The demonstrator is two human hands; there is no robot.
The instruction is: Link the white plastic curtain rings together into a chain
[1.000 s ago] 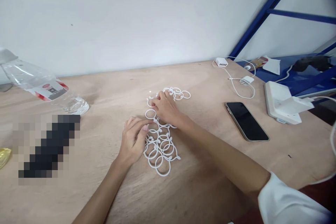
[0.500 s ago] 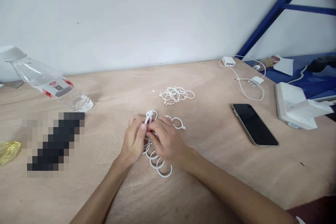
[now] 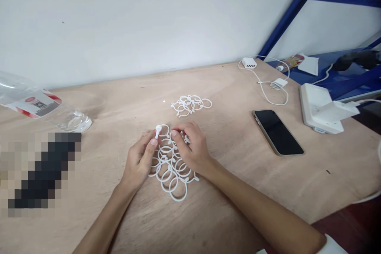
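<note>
My left hand (image 3: 141, 156) pinches a white plastic curtain ring (image 3: 158, 131) between thumb and fingers, its narrow clip-like part pointing up. To the right, my right hand (image 3: 192, 145) is curled, thumb and forefinger tips close together over the rings. Whatever those fingertips hold, if anything, is too small to make out. Under and between both hands lies a spread of overlapping white curtain rings (image 3: 166, 149) with small eyelets. Farther back is a smaller heap of similar rings (image 3: 185, 105).
A clear bottle (image 3: 44, 103) leans at the left, beside a dark pixelated object (image 3: 47, 170). At right lie a phone (image 3: 278, 132), a white power adapter block (image 3: 321, 107) and a white cable (image 3: 263, 91) with chargers. A wall (image 3: 149, 20) rises behind the wooden table (image 3: 232, 214).
My hands have moved apart; the right one has drawn away from the piece in my left. More of the ring spread now shows between them. The view has shifted slightly to the right.
</note>
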